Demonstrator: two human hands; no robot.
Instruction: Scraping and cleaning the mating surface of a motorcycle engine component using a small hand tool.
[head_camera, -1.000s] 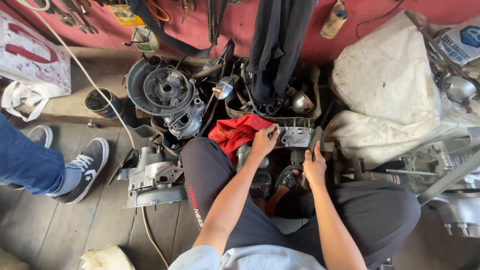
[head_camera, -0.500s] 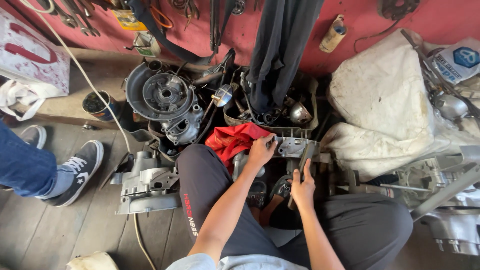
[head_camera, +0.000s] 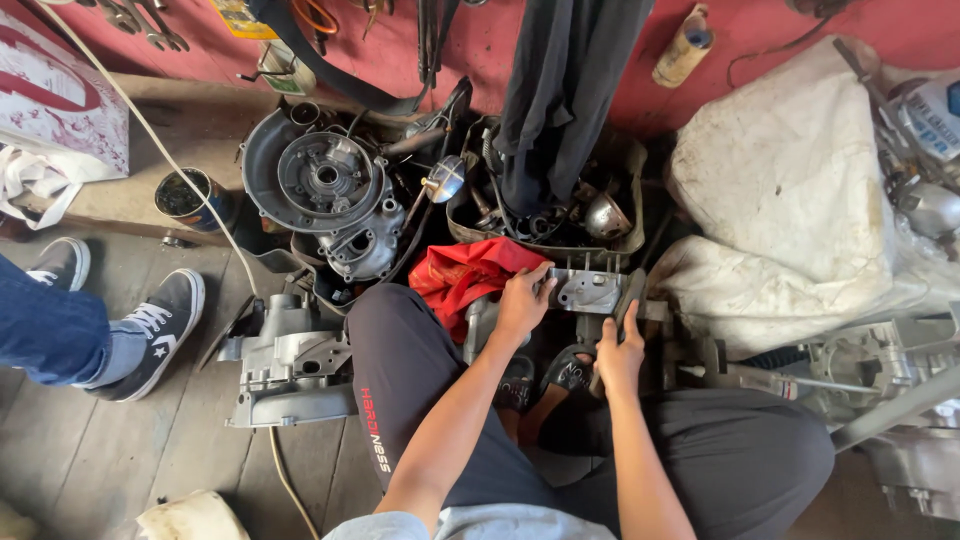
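Item: grey cast-metal engine casing (head_camera: 592, 291), flat-faced, set on the floor between the seated person's knees, just right of a crumpled red cloth (head_camera: 465, 272).

Left hand (head_camera: 522, 300): fingers curled over the casing's near-left edge, as half a second ago.

Right hand (head_camera: 620, 355): since a second ago moved from the casing's right side to a dark upright handle (head_camera: 630, 295), now closed around it. Judged: tool work on the casing is under way.

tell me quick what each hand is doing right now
Left hand: fingers closed over the edge of the grey metal engine part, beside the red cloth.
Right hand: gripping a dark tool handle.
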